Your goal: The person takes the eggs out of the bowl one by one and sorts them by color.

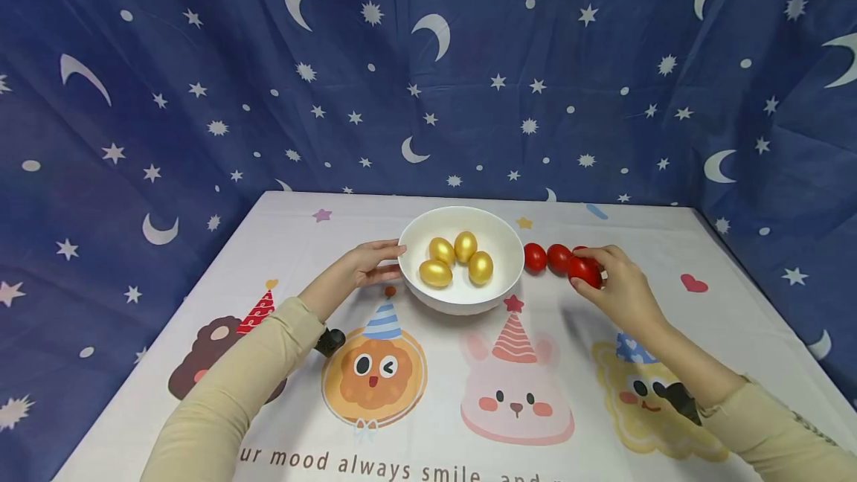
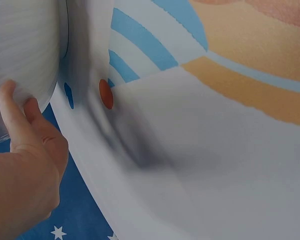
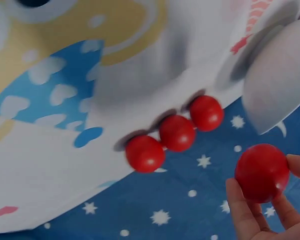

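Note:
A white bowl stands on the table with several golden eggs inside. At its left side is my left hand, its extended fingers touching the outer wall near the rim; in the left wrist view, fingertips rest against the bowl. My right hand pinches a red egg between thumb and fingers, lifted off the table. Three more red eggs lie in a row to the right of the bowl; in the head view the farthest right one is partly hidden by the held egg and hand.
A pale cloth with printed cartoon figures and lettering covers the table. Behind and beside it hangs a dark blue curtain with moons and stars. A black wrist-worn device shows below the left wrist.

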